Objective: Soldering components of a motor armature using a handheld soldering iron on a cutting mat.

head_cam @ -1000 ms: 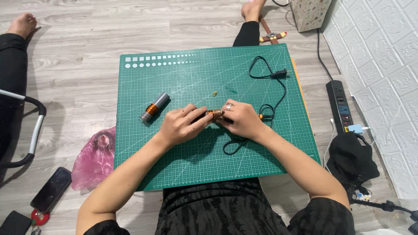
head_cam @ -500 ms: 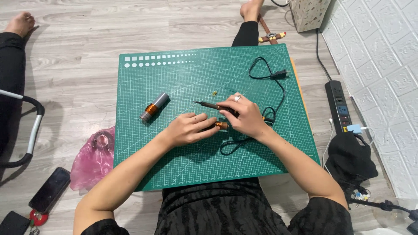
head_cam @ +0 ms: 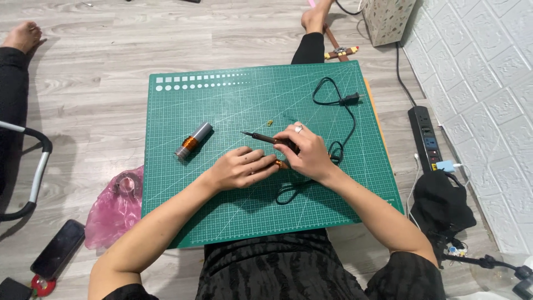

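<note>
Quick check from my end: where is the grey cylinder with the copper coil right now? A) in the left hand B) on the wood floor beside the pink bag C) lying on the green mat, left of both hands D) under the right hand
C: the grey cylinder with the copper coil lies on the green mat, apart from the left hand and the right hand, which holds the soldering iron.

A green cutting mat (head_cam: 233, 100) lies flat on a grey wood-plank floor (head_cam: 100, 50). On the mat, a small grey cylinder with a copper coil (head_cam: 194, 141) rests left of centre, a black power cord (head_cam: 344, 108) loops toward its right edge. Left of the mat, a pink plastic bag (head_cam: 114, 208) and dark phone (head_cam: 57, 256) lie on the floor; right of it, a black power strip (head_cam: 424, 136).
</note>
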